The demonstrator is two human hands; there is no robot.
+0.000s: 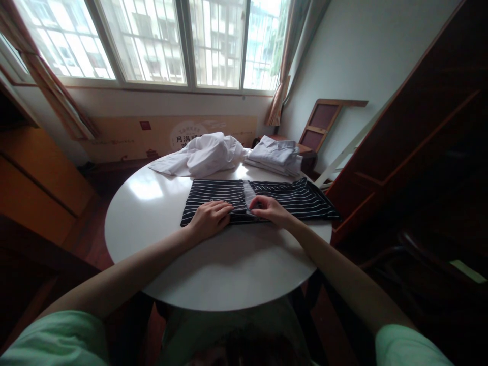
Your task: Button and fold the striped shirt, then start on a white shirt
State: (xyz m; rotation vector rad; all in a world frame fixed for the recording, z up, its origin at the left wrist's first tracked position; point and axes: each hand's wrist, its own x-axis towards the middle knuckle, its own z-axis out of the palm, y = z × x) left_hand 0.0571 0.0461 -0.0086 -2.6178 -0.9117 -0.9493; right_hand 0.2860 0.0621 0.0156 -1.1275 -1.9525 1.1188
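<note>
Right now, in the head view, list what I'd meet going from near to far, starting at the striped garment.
Striped garment → crumpled white cloth → printed board → buildings outside.

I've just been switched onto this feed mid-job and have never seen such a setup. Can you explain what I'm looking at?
There is no robot here: you see a person's two bare arms. The only picture comes from a camera on their head, looking forward and down. On the round white table lies black cloth with white stripes; behind it are a crumpled white cloth and a folded white pile. The left hand rests on the striped cloth. The right hand has its fingers curled at a pale strip between the striped parts; whether its grip is closed on fabric is unclear.
</note>
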